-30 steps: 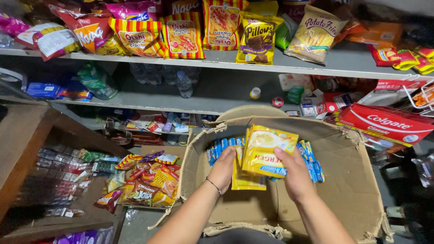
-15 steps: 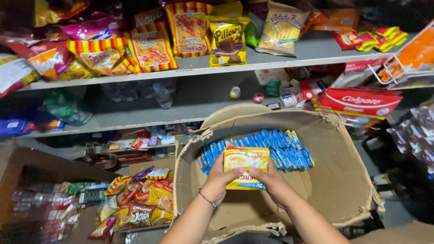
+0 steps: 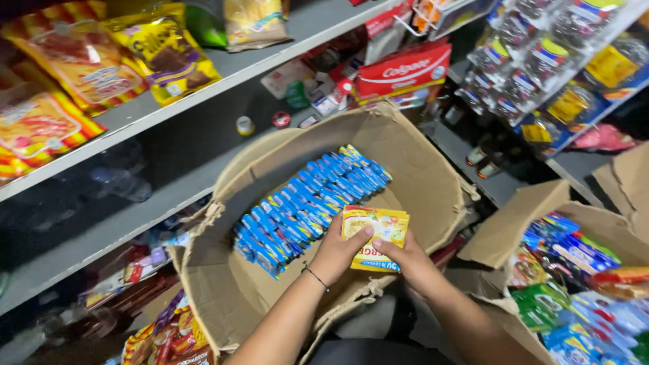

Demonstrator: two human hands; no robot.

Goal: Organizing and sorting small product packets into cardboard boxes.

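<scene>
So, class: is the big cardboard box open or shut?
Open: the cardboard box has its flaps spread, showing blue packets inside.

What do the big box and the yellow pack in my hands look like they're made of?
Box: brown cardboard, matte, to judge by its torn, frayed and creased flaps. Yellow pack, held by the left hand and right hand: probably thin printed plastic film or coated paper, slightly glossy.

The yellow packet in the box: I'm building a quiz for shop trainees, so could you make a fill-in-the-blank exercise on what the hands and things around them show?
1. Both hands, left hand and right hand, hold a ____ packet.
2. The packet is held inside an open ____ box.
3. The row of small packs in that box is ____ in colour.
4. A thin bracelet sits on the ____ wrist.

Missing words: yellow; cardboard; blue; left
</scene>
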